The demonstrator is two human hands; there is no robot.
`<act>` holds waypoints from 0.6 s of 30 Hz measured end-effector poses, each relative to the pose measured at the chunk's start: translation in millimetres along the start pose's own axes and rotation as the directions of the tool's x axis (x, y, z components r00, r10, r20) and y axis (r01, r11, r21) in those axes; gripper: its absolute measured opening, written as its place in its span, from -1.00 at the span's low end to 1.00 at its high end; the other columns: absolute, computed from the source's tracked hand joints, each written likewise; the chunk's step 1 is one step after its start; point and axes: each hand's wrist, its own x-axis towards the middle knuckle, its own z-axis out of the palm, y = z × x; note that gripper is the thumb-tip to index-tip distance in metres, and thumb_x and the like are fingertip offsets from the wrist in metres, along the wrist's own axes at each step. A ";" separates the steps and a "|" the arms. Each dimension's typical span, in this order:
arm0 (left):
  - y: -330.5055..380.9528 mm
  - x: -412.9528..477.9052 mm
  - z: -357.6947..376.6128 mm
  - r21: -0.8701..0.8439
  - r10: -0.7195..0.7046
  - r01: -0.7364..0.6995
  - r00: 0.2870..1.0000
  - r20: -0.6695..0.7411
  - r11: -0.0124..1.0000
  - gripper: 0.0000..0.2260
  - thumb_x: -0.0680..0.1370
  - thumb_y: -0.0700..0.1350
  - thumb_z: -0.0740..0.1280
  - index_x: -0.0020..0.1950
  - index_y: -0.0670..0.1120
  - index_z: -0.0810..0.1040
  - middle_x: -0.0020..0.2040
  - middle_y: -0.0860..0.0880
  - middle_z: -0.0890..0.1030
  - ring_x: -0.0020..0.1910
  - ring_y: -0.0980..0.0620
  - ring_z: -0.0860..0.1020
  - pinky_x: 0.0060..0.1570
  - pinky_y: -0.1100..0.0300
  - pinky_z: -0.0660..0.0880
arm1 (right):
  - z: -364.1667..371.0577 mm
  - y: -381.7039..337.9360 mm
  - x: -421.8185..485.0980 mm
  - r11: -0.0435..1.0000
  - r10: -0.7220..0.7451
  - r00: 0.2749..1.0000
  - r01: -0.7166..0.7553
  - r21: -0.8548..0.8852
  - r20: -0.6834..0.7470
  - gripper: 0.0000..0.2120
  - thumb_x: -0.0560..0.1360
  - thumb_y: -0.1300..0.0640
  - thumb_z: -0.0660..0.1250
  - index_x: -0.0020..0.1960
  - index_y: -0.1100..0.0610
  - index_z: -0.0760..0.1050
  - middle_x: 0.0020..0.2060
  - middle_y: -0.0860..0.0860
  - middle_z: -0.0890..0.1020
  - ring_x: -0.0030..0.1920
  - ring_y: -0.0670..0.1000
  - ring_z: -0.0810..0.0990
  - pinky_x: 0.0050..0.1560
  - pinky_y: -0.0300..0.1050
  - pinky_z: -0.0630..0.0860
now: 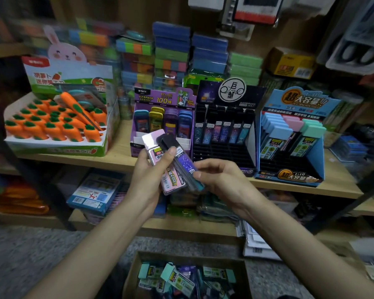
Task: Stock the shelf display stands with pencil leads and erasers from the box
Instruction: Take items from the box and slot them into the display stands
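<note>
- With our left hand [148,169] we gripped a pink lead case [152,140] and a dark lead case [183,164], held before the black stand [222,152].
- Our right hand [221,180] pinched the dark lead case's lower end.
- The box [192,256] below held mint-capped cases [177,277].

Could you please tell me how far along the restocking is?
Partly done: the black stand and blue stand each hold packs at the back, front slots empty. In hand: the left hand grips a pink pack and a slim dark pack, which the right hand pinches. Left: many packs in the box.
</note>
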 end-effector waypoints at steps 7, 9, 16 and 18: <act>-4.2 -0.7 -0.5 0.074 -0.011 0.006 0.998 0.066 0.997 -0.68 0.37 -0.16 0.42 0.10 -0.08 0.49 -0.08 -0.04 0.68 -0.15 0.00 0.66 -0.18 0.06 0.62 | 2.9 -5.8 -0.1 0.998 0.020 1.000 -0.021 -0.063 -0.013 -0.89 0.45 0.36 0.35 -0.13 0.19 0.60 -0.15 0.18 0.65 -0.11 0.14 0.60 0.04 0.07 0.51; -5.4 -0.3 -0.7 0.088 -0.027 0.022 0.998 0.057 0.996 -0.73 0.44 -0.21 0.40 0.12 -0.10 0.48 -0.06 -0.06 0.67 -0.15 0.00 0.66 -0.20 0.08 0.61 | 1.3 -8.7 1.2 0.986 0.002 1.000 -0.001 -0.165 0.006 -0.91 0.45 0.34 0.37 -0.09 0.20 0.58 -0.15 0.17 0.64 -0.14 0.09 0.59 -0.02 0.04 0.52; -5.6 1.5 1.4 0.100 -0.041 0.036 0.998 0.052 0.994 -0.71 0.44 -0.22 0.40 0.15 -0.10 0.50 -0.06 -0.08 0.68 -0.14 -0.02 0.66 -0.18 0.05 0.63 | 0.3 -14.7 7.8 0.932 -0.091 0.995 0.101 -0.348 0.045 -0.65 0.50 0.22 0.35 0.26 0.11 0.43 -0.24 0.08 0.59 -0.33 -0.07 0.58 -0.35 -0.21 0.52; -5.4 1.8 2.0 0.095 -0.036 0.030 0.997 0.065 0.995 -0.67 0.41 -0.20 0.42 0.15 -0.10 0.50 -0.08 -0.06 0.68 -0.16 0.01 0.67 -0.24 0.10 0.62 | 0.0 -14.2 10.0 0.945 -0.113 0.994 0.112 -0.307 0.014 -0.78 0.56 0.12 0.28 0.19 0.13 0.46 -0.26 0.06 0.59 -0.36 -0.08 0.59 -0.34 -0.21 0.56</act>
